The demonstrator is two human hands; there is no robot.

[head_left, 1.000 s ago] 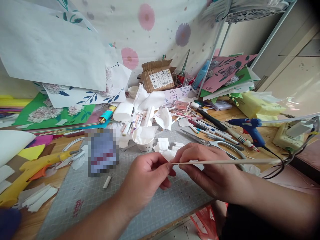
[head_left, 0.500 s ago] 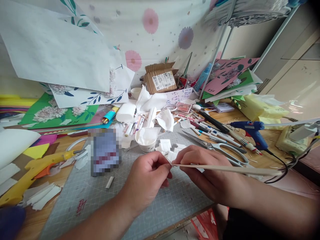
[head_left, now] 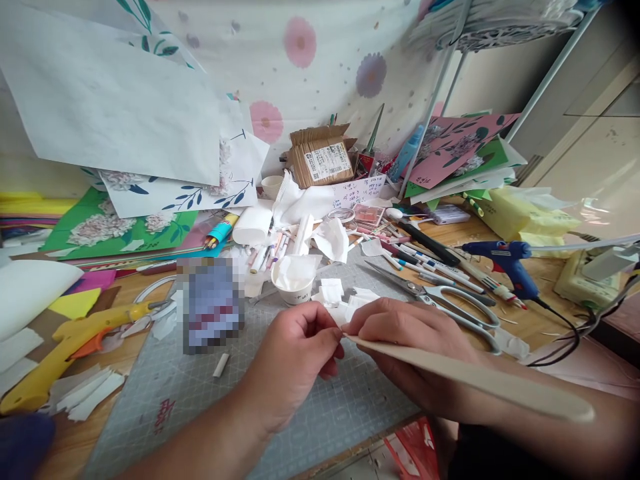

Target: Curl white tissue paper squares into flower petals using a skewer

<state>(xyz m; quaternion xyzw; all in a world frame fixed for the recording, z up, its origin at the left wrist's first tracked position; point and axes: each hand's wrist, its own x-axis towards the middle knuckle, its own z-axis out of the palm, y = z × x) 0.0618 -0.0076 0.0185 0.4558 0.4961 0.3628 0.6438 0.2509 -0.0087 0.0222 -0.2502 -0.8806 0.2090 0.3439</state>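
Observation:
My right hand [head_left: 415,347] is closed around a long beige flat tool [head_left: 480,377], narrow at its tip and rounded at the far end, which sticks out over my right forearm. The tool's tip meets the fingertips of my left hand [head_left: 305,360], whose thumb and forefinger are pinched together. Whatever lies in that pinch is too small and hidden to name. Both hands are above the grey cutting mat [head_left: 165,387]. Just behind them are small white paper pieces [head_left: 331,291] and a paper cup [head_left: 293,287] with white paper in it.
Scissors [head_left: 440,300] lie beyond my right hand, with a blue glue gun [head_left: 510,263] farther right. On the left are a yellow glue gun [head_left: 75,340], paper strips [head_left: 95,393] and a blurred-out object [head_left: 213,307]. Several markers [head_left: 430,267] and a cardboard box [head_left: 325,160] stand behind.
The beige tool has rolled in my right hand, so its broad face now shows, and its rounded end has dropped lower. My left hand has barely moved.

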